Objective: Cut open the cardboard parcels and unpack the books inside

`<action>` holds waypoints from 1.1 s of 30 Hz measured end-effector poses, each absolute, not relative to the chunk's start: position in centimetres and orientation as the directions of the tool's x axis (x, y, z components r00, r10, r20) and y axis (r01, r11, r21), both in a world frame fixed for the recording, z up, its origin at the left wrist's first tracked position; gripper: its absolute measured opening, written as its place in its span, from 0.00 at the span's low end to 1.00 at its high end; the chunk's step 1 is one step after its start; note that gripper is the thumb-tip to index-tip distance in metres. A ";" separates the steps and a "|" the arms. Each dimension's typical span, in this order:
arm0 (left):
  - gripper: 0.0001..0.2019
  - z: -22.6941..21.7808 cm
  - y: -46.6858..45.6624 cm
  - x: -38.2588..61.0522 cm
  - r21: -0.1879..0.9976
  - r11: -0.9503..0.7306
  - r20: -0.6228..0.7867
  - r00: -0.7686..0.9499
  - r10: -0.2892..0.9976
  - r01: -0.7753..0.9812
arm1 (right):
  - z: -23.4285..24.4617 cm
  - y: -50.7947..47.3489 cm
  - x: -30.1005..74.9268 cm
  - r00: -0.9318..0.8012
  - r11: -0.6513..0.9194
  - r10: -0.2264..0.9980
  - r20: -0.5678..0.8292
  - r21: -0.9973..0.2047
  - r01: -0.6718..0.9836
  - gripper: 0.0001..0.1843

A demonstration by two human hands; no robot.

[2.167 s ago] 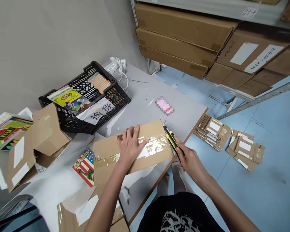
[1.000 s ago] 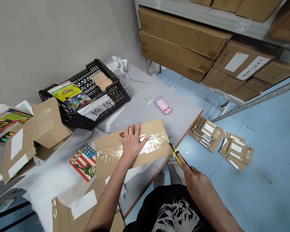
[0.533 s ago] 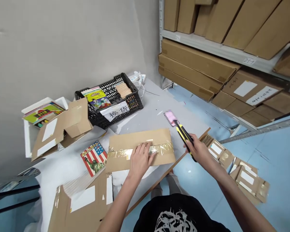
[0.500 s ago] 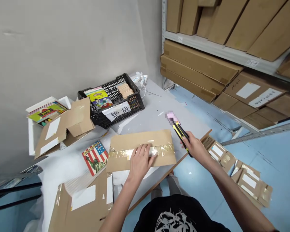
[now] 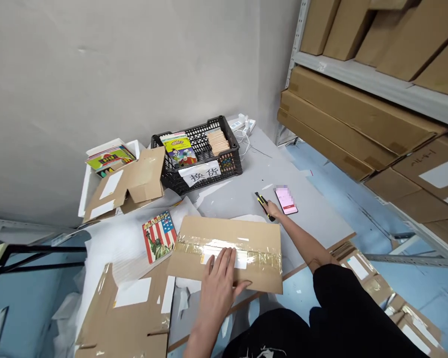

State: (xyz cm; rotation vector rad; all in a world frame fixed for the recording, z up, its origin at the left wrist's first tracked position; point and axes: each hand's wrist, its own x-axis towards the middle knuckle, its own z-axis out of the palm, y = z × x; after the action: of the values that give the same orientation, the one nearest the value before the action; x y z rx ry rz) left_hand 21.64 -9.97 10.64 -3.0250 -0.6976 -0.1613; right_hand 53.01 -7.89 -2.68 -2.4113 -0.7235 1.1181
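Observation:
A flat cardboard mailer [image 5: 224, 253] lies on the grey table [image 5: 313, 214], with a band of clear tape across it and a white label under the tape. My left hand [image 5: 218, 283] rests on its near edge, fingers apart, holding nothing. Beyond the mailer, my right hand [image 5: 273, 211] grips the end of a yellow and black utility knife [image 5: 262, 203], which lies low over the tabletop. A pink-cased phone [image 5: 285, 200], blurred on its face, lies just right of that hand, apart from it.
A black plastic crate [image 5: 224, 166] holds books and a paper sign. An open carton [image 5: 134, 181] and a white box of books [image 5: 110, 159] stand left of it. A flag-covered book [image 5: 159, 236] lies beside the mailer. Cartons fill the shelves at right; flattened cardboard [image 5: 373, 283] lies on the floor.
My right hand has moved with the knife away from the mailer to the far side, beside the phone. The view has swung left. My left hand stays on the mailer.

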 end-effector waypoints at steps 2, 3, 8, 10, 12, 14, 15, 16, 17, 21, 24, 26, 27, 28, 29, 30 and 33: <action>0.36 10.6 -10.0 21.4 -0.004 -0.897 0.097 0.893 0.440 0.443 | -3.9 -7.5 52.4 0.522 -0.791 0.607 -0.599 -0.518 0.324 0.19; 0.37 10.6 -9.9 21.2 -0.003 -0.897 0.092 0.894 0.439 0.441 | -4.3 -7.4 52.0 0.513 -0.789 0.613 -0.601 -0.508 0.346 0.19; 0.38 10.7 -9.6 20.2 0.019 -0.898 0.066 0.896 0.439 0.439 | -4.0 -7.3 50.6 0.496 -0.753 0.656 -0.570 -0.445 0.484 0.19; 0.36 10.9 -9.6 20.2 0.049 -0.890 0.033 0.890 0.455 0.453 | -2.4 -7.1 50.6 0.464 -0.717 0.691 -0.554 -0.443 0.539 0.18; 0.35 11.2 -9.4 20.4 0.084 -0.878 -0.016 0.881 0.472 0.472 | -0.1 -6.9 50.7 0.394 -0.650 0.750 -0.531 -0.479 0.591 0.19; 0.36 11.4 -9.1 20.7 0.112 -0.873 -0.063 0.880 0.470 0.474 | 2.7 -7.0 50.4 0.283 -0.540 0.828 -0.483 -0.555 0.633 0.22; 0.36 11.4 -9.0 20.8 0.120 -0.875 -0.079 0.883 0.463 0.470 | 4.1 -7.3 49.9 0.226 -0.473 0.868 -0.443 -0.596 0.649 0.24; 0.36 11.4 -8.9 20.9 0.123 -0.878 -0.088 0.886 0.455 0.463 | 5.4 -7.7 49.2 0.149 -0.380 0.910 -0.387 -0.636 0.671 0.25; 0.36 11.4 -8.8 21.0 0.122 -0.881 -0.094 0.889 0.449 0.458 | 6.6 -8.3 48.2 0.042 -0.242 0.951 -0.305 -0.655 0.715 0.28; 0.36 11.1 -8.6 20.8 0.099 -0.894 -0.088 0.899 0.429 0.437 | 9.0 -10.6 44.0 -0.141 0.019 0.963 -0.229 -0.467 0.884 0.44; 0.36 11.0 -8.4 20.8 0.094 -0.903 -0.086 0.907 0.413 0.420 | 9.3 -11.0 42.6 -0.135 0.026 0.947 -0.292 -0.350 0.936 0.45; 0.37 11.0 -8.2 21.0 0.099 -0.904 -0.082 0.909 0.408 0.415 | 9.2 -10.7 42.6 -0.121 0.018 0.943 -0.310 -0.317 0.948 0.47; 0.38 11.0 -8.0 21.1 0.104 -0.905 -0.077 0.911 0.405 0.412 | 9.2 -10.6 42.7 -0.113 0.012 0.942 -0.315 -0.306 0.952 0.47; 0.38 11.0 -7.9 21.3 0.109 -0.906 -0.069 0.913 0.402 0.408 | 9.2 -10.5 42.7 -0.107 0.007 0.941 -0.321 -0.299 0.954 0.48; 0.39 11.0 -7.8 21.4 0.114 -0.908 -0.060 0.915 0.398 0.403 | 9.3 -10.4 42.8 -0.103 0.003 0.940 -0.325 -0.295 0.955 0.48; 0.39 10.9 -7.6 21.5 0.117 -0.910 -0.052 0.918 0.394 0.397 | 9.3 -10.4 42.8 -0.099 -0.001 0.940 -0.328 -0.294 0.956 0.48; 0.38 10.7 -7.2 21.8 0.116 -0.922 -0.028 0.929 0.368 0.369 | 9.5 -10.4 42.6 -0.085 -0.020 0.937 -0.340 -0.294 0.956 0.50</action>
State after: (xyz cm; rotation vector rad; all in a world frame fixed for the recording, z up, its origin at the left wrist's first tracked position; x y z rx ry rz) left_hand 21.79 -7.15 10.72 -3.2022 -0.6141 0.0088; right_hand 42.59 -10.37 9.54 -2.1526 -2.2279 0.7322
